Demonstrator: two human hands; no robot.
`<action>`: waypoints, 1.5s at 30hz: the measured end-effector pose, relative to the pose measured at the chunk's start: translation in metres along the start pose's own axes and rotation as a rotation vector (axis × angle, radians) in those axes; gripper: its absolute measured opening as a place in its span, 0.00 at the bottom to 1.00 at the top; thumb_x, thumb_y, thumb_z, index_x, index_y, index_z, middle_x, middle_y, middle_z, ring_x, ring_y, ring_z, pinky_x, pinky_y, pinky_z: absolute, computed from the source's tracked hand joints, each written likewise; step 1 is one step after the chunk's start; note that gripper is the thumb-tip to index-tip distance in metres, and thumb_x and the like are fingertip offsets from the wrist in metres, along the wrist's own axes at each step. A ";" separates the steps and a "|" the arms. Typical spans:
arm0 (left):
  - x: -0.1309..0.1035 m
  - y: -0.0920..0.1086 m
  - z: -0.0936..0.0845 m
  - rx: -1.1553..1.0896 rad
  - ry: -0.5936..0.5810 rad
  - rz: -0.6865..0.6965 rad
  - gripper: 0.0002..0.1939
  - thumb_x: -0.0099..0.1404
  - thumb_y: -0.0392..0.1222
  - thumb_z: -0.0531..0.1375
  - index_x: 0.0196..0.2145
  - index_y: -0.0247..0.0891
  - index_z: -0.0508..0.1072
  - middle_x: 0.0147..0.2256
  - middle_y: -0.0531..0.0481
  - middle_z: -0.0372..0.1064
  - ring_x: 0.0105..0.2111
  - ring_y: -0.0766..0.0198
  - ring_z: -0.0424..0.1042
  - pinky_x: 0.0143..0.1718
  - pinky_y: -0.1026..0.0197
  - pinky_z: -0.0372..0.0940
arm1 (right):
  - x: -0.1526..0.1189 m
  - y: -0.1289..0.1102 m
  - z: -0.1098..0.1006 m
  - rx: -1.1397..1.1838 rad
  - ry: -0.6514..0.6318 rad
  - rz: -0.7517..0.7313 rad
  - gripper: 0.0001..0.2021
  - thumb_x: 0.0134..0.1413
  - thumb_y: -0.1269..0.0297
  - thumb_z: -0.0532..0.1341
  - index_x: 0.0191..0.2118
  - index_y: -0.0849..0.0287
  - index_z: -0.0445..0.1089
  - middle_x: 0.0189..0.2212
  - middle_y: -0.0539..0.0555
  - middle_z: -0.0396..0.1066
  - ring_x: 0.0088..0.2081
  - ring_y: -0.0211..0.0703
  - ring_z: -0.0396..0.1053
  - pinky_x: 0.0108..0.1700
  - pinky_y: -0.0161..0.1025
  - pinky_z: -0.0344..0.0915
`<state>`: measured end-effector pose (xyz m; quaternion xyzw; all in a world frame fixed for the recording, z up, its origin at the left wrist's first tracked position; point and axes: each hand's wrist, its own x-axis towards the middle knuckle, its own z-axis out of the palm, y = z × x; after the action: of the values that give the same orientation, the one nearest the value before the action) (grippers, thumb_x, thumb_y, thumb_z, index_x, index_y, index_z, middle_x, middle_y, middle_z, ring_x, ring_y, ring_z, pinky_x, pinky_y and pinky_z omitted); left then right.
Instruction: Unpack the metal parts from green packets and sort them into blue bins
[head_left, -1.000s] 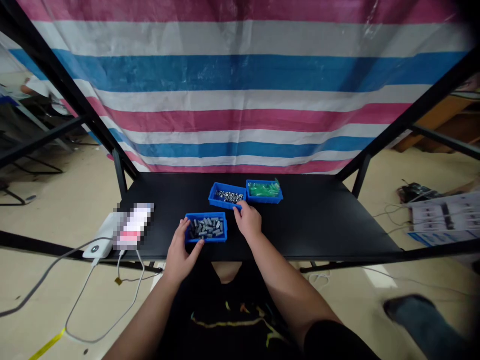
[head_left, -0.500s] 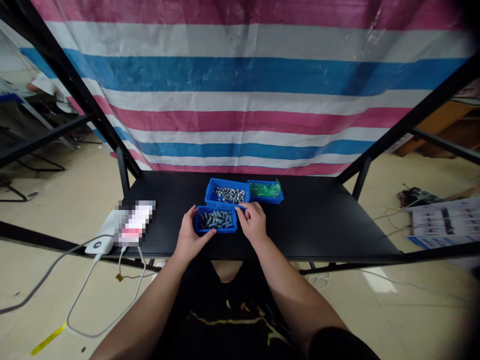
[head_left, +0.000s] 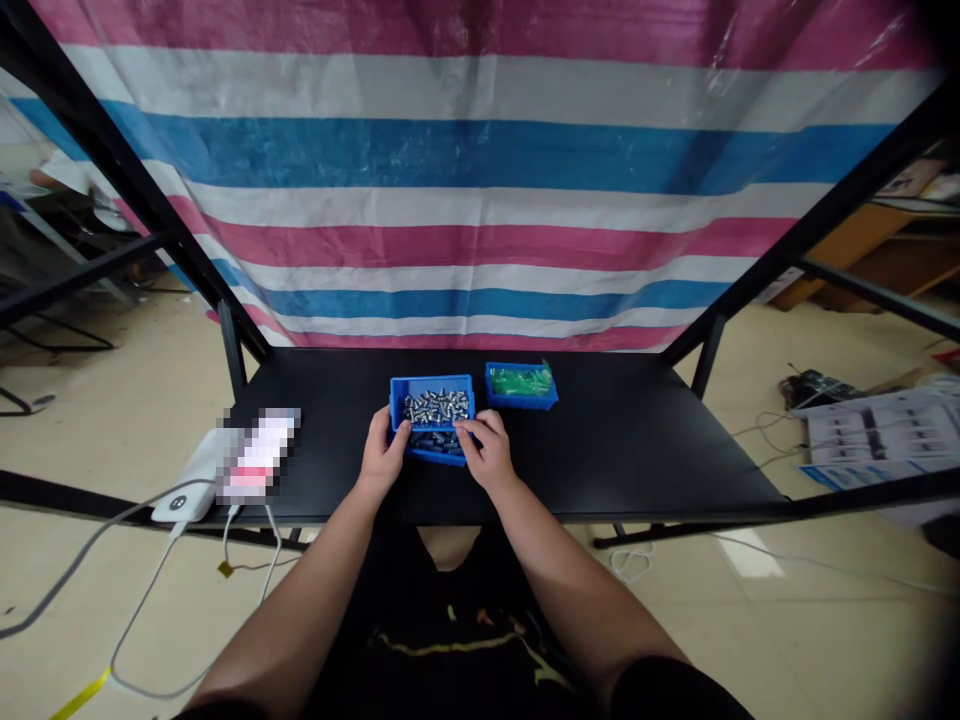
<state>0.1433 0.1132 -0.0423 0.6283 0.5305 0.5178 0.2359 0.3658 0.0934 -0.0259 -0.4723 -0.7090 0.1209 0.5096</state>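
A blue plastic bin (head_left: 400, 388) of small shiny metal parts (head_left: 439, 408) sits partly over a second blue bin (head_left: 444, 460), which lies nearer my body. My left hand (head_left: 381, 457) grips the upper bin at its left front corner, thumb at the front edge. At the right front corner, my right hand (head_left: 489, 452) grips the same bin between thumb and fingers. Grey cylindrical pieces (head_left: 436, 441) show in the lower bin, mostly covered. Whether the upper bin rests on the lower one or hangs just above it, I cannot tell.
A third blue bin (head_left: 525, 404) with green plastic-wrapped contents (head_left: 520, 381) stands on the black table (head_left: 622, 450) behind my right hand. A blurred-out phone (head_left: 259, 455) and a white power bank (head_left: 187, 480) with cables lie at the left. A striped sheet (head_left: 465, 240) hangs behind.
Both hands have left the front bin of grey pieces and taken hold of the bin of metal parts. That bin has come forward and left, away from the green one, over the front bin.
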 end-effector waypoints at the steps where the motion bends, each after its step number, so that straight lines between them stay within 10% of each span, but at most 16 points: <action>1: -0.001 -0.001 0.001 0.004 0.001 -0.004 0.24 0.71 0.55 0.57 0.57 0.39 0.70 0.53 0.41 0.70 0.56 0.53 0.70 0.62 0.48 0.63 | -0.001 0.001 0.001 0.010 0.016 0.018 0.10 0.66 0.60 0.58 0.46 0.53 0.76 0.39 0.57 0.67 0.45 0.51 0.68 0.51 0.51 0.69; 8: -0.007 0.000 0.004 -0.023 0.022 -0.048 0.26 0.70 0.53 0.59 0.60 0.38 0.67 0.54 0.41 0.72 0.55 0.53 0.73 0.60 0.50 0.66 | -0.007 0.007 0.006 0.077 0.063 0.111 0.30 0.65 0.58 0.60 0.69 0.54 0.54 0.51 0.61 0.64 0.53 0.51 0.68 0.59 0.51 0.69; 28: -0.009 -0.002 0.002 -0.216 -0.007 -0.034 0.37 0.62 0.53 0.68 0.63 0.38 0.62 0.57 0.39 0.69 0.58 0.49 0.70 0.62 0.48 0.64 | -0.006 0.028 0.005 0.412 -0.148 0.184 0.28 0.64 0.53 0.64 0.66 0.51 0.60 0.64 0.58 0.66 0.65 0.54 0.64 0.69 0.55 0.60; 45: -0.012 0.005 0.000 -0.172 0.030 0.023 0.33 0.61 0.50 0.68 0.60 0.38 0.64 0.50 0.41 0.71 0.50 0.52 0.74 0.55 0.49 0.68 | -0.006 0.018 0.006 0.264 -0.025 0.070 0.26 0.63 0.59 0.65 0.65 0.53 0.64 0.62 0.60 0.68 0.64 0.55 0.67 0.67 0.56 0.63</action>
<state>0.1469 0.1007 -0.0425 0.6037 0.4803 0.5736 0.2753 0.3707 0.1000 -0.0439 -0.4241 -0.6763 0.2366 0.5538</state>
